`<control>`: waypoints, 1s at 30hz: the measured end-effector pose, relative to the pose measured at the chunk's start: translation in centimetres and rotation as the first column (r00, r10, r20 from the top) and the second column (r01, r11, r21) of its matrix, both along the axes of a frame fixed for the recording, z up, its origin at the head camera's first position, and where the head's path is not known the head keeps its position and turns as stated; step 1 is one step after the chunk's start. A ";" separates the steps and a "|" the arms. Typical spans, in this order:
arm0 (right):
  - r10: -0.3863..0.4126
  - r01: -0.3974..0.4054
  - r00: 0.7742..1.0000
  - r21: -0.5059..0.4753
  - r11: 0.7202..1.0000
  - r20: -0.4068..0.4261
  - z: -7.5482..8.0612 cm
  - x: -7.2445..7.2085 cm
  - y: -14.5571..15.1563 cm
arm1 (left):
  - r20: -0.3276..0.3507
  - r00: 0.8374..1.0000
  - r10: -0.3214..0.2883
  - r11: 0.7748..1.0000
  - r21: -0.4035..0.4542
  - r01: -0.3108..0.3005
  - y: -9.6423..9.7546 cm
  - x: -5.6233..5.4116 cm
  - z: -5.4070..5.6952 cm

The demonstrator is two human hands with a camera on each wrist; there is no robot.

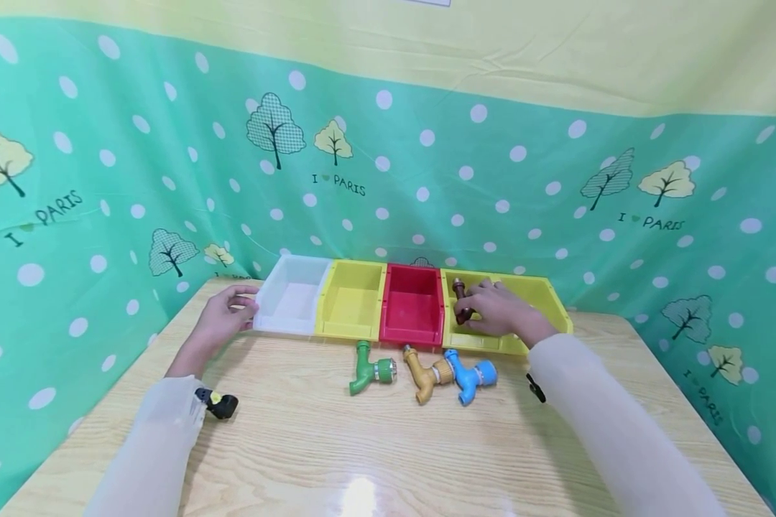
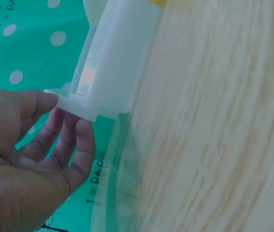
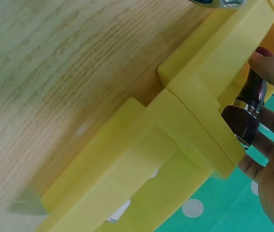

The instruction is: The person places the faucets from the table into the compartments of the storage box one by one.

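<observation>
My left hand is at the left side of the white bin, its thumb and fingertips pinching the rim corner in the left wrist view. With my right hand I hold a dark maroon faucet over the yellow bin just right of the red bin. In the right wrist view the faucet's ribbed handle points down beside the bin's divider, and my thumb lies along its body. Part of the faucet is hidden by my fingers.
Before the bins lie a green faucet, a tan faucet and a blue faucet on the wooden table. Another yellow bin stands between white and red, and one more yellow bin at the right end. A patterned curtain hangs behind.
</observation>
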State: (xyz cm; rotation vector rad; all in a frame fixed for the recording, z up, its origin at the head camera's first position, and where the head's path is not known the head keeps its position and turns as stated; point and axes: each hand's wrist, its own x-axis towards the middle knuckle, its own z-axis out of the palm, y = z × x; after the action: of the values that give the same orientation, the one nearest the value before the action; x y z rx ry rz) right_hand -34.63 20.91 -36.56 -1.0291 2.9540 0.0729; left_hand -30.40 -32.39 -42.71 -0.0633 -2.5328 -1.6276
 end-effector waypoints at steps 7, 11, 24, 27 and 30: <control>-0.003 0.003 1.000 -0.003 1.000 0.025 -0.9 -0.6 -0.3 | -0.001 1.000 0.009 1.000 0.001 -0.009 0.1 0.0 0.0; 0.002 -0.002 0.999 -0.012 1.000 0.041 -1.3 -0.9 -0.4 | -0.004 1.000 0.009 1.000 -0.003 -0.009 0.1 0.0 -0.1; -0.010 0.007 0.997 0.038 0.999 0.072 -2.5 -1.8 -0.6 | 0.005 1.000 0.020 1.000 -0.018 -0.019 0.2 0.2 0.0; -0.006 0.003 0.998 0.047 0.999 0.065 -2.7 -2.0 -0.8 | 0.006 1.000 0.020 1.000 -0.023 -0.020 0.2 0.2 0.1; 0.006 -0.010 0.998 0.050 0.999 0.064 -2.8 -2.1 -1.0 | 0.007 1.000 0.020 1.000 -0.022 -0.020 0.2 0.2 0.1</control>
State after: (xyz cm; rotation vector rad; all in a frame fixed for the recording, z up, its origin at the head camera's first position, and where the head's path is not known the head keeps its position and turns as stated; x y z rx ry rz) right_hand -36.74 19.87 -39.36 -1.0174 2.8755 0.1116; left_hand -30.21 -32.21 -42.59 -0.0343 -2.5487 -1.5960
